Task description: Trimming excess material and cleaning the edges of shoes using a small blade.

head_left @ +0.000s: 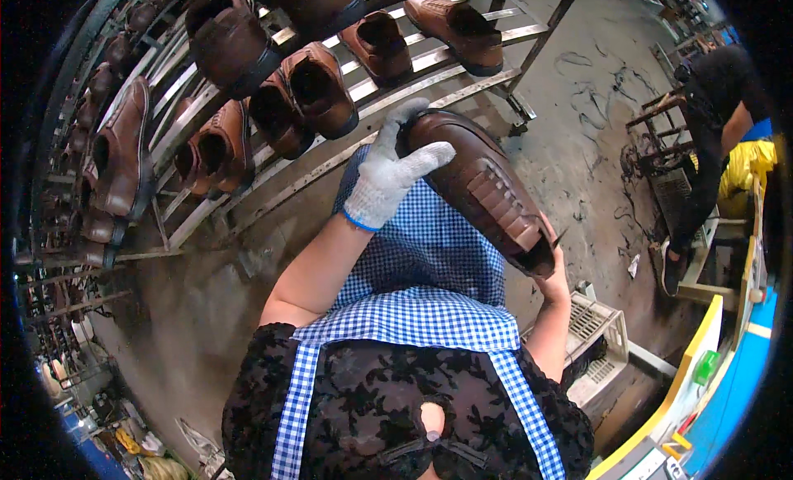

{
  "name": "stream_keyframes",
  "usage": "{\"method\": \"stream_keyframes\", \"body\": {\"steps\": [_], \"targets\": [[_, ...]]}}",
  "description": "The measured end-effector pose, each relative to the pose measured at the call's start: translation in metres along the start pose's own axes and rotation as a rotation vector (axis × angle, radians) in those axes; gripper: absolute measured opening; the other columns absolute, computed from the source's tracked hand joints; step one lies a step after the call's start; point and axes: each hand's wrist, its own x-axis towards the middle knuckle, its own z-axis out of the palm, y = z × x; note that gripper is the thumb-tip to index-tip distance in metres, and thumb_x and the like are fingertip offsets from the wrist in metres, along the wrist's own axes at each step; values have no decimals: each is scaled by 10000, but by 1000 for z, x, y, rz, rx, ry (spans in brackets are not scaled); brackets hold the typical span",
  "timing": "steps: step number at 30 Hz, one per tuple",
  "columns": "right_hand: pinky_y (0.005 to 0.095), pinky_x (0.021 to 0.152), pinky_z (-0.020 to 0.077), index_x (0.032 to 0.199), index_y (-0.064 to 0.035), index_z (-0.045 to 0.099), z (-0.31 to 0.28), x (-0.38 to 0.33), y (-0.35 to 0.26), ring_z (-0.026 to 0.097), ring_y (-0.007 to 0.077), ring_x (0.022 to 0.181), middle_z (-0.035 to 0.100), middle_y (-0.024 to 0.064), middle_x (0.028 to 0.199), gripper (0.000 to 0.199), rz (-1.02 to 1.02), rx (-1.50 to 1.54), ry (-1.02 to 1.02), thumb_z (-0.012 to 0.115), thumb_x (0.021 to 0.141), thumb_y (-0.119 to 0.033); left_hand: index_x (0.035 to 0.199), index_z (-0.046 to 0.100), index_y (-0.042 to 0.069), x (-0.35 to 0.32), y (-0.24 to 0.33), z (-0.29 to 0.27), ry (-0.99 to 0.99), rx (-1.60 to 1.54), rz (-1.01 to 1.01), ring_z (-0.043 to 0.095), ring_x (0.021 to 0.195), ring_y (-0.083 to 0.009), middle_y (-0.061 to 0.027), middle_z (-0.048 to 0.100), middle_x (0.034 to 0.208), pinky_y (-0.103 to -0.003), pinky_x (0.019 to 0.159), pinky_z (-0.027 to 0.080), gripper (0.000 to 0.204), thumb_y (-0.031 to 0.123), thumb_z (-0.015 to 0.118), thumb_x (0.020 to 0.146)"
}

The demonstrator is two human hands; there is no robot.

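Observation:
A dark brown leather shoe (487, 182) is held up in front of me, its toe toward my left hand and its heel toward my right. My left hand (392, 170), in a grey knit glove with a blue cuff, grips the toe end, the thumb lying over the upper. At the heel end my bare right hand (552, 273) holds the shoe near its opening; most of those fingers are hidden behind it. Just beyond my left hand, a pair of brown shoes (318, 87) sits on the metal rack (363, 87).
More brown shoes (124, 154) fill the rack's tiers to the left. A pale plastic crate (599, 344) stands on the floor at my right, beside a yellow-edged bench (702, 339). Farther right, a person in dark clothes (714, 108) bends near yellow bags (747, 170). Scraps litter the floor (578, 108).

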Motion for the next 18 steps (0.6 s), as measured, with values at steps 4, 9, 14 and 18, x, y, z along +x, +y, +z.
{"method": "stream_keyframes", "body": {"steps": [4, 9, 14, 18], "targets": [[298, 694, 503, 1442, -78, 388, -28, -3, 6, 600, 160, 848, 610, 51, 1154, 904, 125, -142, 121, 792, 633, -68, 1379, 418, 55, -5, -4, -3, -8, 121, 28, 524, 1165, -198, -101, 539, 1251, -329, 1027, 416, 737, 206, 806, 771], [219, 423, 310, 1214, -64, 534, -12, -9, -15, 415, 76, 485, 559, -25, 737, 580, 9, 147, 280, 644, 646, -98, 1339, 479, 111, -7, -5, -8, -35, 305, 52, 507, 1158, -181, -86, 538, 1243, -324, 1011, 413, 635, 390, 748, 835], [198, 390, 272, 1293, -79, 424, 19, 12, -37, 371, 45, 434, 551, -15, 776, 481, -70, 330, 219, 599, 871, -230, 1250, 530, 150, -12, -21, -31, 64, -95, -183, 550, 1093, -168, -57, 571, 1150, -300, 940, 461, 413, 445, 549, 961], [193, 401, 287, 1275, -83, 442, 34, 32, -36, 407, 52, 480, 577, -1, 866, 503, -123, 317, -72, 631, 877, -325, 1271, 511, 134, -23, -14, -63, 154, -356, -420, 551, 1134, -168, -50, 583, 1198, -317, 989, 450, 419, 425, 535, 970]]}}
